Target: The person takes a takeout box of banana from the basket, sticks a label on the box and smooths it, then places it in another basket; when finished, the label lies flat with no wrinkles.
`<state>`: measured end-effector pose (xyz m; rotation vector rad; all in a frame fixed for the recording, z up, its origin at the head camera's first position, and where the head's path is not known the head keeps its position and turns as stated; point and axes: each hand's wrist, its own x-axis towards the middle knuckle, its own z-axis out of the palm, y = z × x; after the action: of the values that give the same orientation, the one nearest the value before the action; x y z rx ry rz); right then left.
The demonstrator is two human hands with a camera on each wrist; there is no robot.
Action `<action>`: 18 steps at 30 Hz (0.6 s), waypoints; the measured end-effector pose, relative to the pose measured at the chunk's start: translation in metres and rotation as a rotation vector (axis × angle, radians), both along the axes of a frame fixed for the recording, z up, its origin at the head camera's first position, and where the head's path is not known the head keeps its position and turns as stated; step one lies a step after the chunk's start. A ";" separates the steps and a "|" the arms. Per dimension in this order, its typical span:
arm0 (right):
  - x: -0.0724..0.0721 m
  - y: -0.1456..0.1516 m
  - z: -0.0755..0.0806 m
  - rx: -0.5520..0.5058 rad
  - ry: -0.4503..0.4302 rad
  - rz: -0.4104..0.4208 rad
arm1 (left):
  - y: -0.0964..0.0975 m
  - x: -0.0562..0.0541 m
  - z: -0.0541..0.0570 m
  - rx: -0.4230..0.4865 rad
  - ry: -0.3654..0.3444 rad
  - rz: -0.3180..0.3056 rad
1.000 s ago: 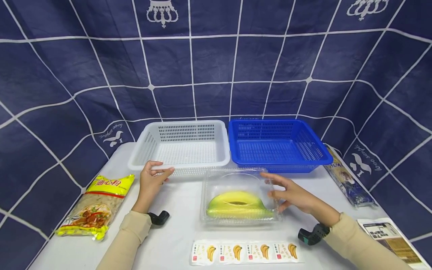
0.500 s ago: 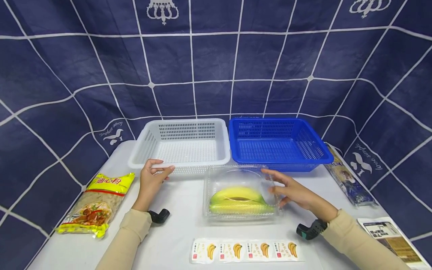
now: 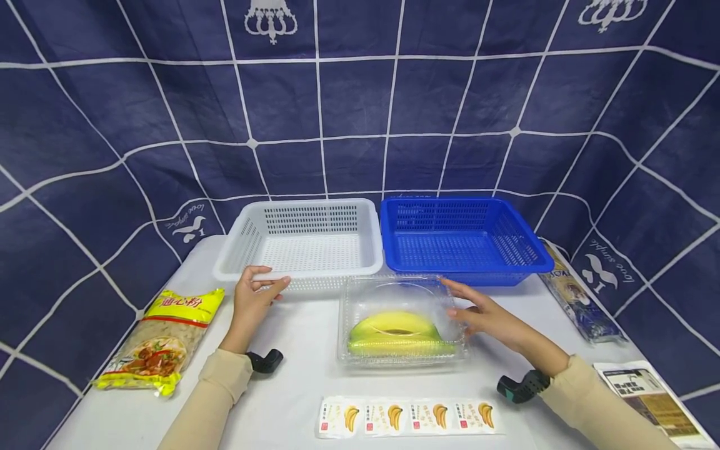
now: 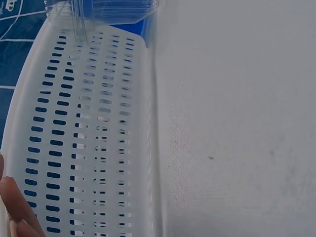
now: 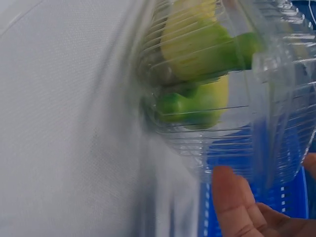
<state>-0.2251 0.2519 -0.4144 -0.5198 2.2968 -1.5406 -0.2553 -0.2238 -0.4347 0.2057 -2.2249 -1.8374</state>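
A clear plastic clamshell box [image 3: 388, 295] lies in the middle of the table, its lid lowered. Yellow-green bananas [image 3: 394, 334] show through it; their green ends [image 5: 173, 106] face the right wrist camera. My right hand [image 3: 486, 319] is at the box's right side, fingers spread, with the index fingertip near the back corner and the thumb at the side wall. At the front rim of the white basket [image 3: 315, 275] is my left hand [image 3: 253, 303], fingers loosely bent and thumb pointing right. Only part of this hand's fingers [image 4: 19, 205] shows in the left wrist view.
A blue basket [image 3: 467, 275] stands to the right of the white one. Banana-print labels [image 3: 413, 417] lie in front of the box. A yellow food bag [image 3: 163, 344] is at left; a dark packet [image 3: 582, 297] and a printed sheet [image 3: 652, 397] are at right.
My right hand has shifted slightly along the box's right side, its fingers a little farther toward the back. The left hand stays at the white basket's rim.
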 end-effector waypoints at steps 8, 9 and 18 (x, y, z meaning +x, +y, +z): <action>0.020 0.002 0.010 0.080 0.278 -0.061 | -0.002 0.011 0.005 -0.044 -0.087 -0.030; 0.023 0.002 0.011 0.089 0.307 -0.075 | -0.002 0.013 0.007 -0.051 -0.102 -0.044; 0.040 -0.003 0.021 -0.059 0.511 -0.088 | -0.002 0.039 0.018 -0.146 -0.137 -0.175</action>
<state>-0.1847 0.2487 -0.3933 -0.9314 2.6784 -1.6715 -0.2165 -0.2260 -0.4166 0.1159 -2.5330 -1.7829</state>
